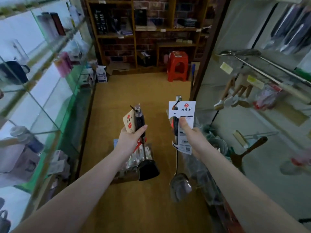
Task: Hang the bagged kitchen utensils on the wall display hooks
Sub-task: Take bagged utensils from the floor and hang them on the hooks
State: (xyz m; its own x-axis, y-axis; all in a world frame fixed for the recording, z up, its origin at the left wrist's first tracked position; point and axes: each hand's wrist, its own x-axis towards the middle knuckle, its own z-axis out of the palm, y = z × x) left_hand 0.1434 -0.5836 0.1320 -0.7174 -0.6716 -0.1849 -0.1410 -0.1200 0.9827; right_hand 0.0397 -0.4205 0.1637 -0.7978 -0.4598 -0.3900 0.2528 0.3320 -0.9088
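Right grip (193, 138), thumb and fingers clamped on the header card (182, 110) of a serving spoon (180, 184): long axis vertical, bowl below the grip, card hole above it. Left grip (131, 137) wraps the turner (148, 170) handle, blade down. Wall display hooks (255, 69) lie up and right of the right grip, likely the nearer hand.

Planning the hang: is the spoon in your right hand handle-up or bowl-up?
Handle-up: the right hand holds the spoon by its handle and card, bowl hanging below.
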